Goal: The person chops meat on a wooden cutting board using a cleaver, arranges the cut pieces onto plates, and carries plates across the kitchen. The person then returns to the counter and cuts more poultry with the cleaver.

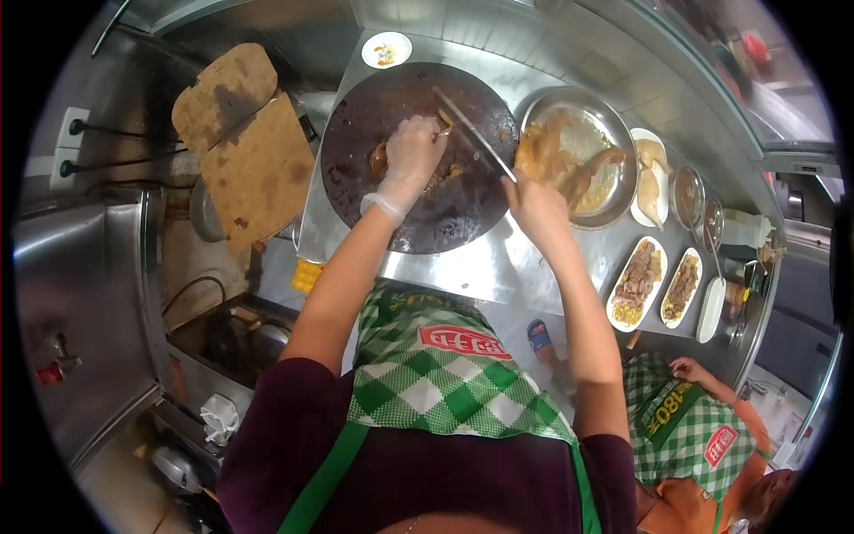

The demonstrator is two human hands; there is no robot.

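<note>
My left hand (415,156), in a clear plastic glove, has its fingers closed round a small piece of meat (444,122) over the round dark chopping board (445,233). More dark pieces lie beside and under that hand, partly hidden by it. My right hand (539,210), with no glove, is wrapped round the handle of a knife (475,133). The knife's blade slants up and left above the board's right part, to the right of my left hand.
A metal pan (628,182) with cooked poultry (553,151) stands right of the board. Two oval plates of meat (612,309) (668,319) are further right. A small white plate (387,39) sits behind. Another person (698,418) in an apron is at the lower right.
</note>
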